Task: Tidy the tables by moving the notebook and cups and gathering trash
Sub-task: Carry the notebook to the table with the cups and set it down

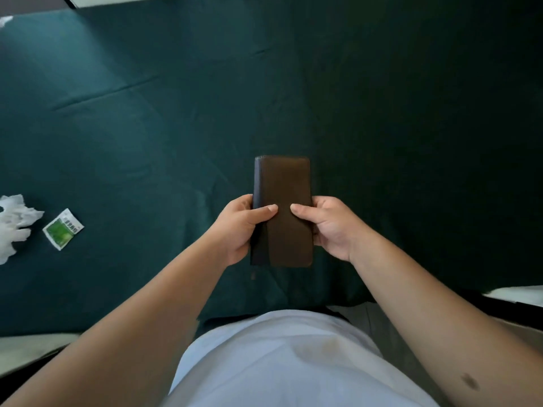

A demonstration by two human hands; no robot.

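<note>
A closed brown notebook [283, 183] with a dark spine is held upright in front of me over the dark green tablecloth [176, 127]. My left hand [241, 227] grips its left edge with the thumb across the cover. My right hand [332, 227] grips its right edge, thumb also on the cover. At the left edge of the table lie a crumpled white tissue [13, 224] and a small green-and-white packet [63, 229]. No cups are in view.
The table's near edge runs just in front of my white shirt [293, 362]. A pale surface [520, 295] shows at the right edge. Another white scrap [6, 20] lies at the far left corner.
</note>
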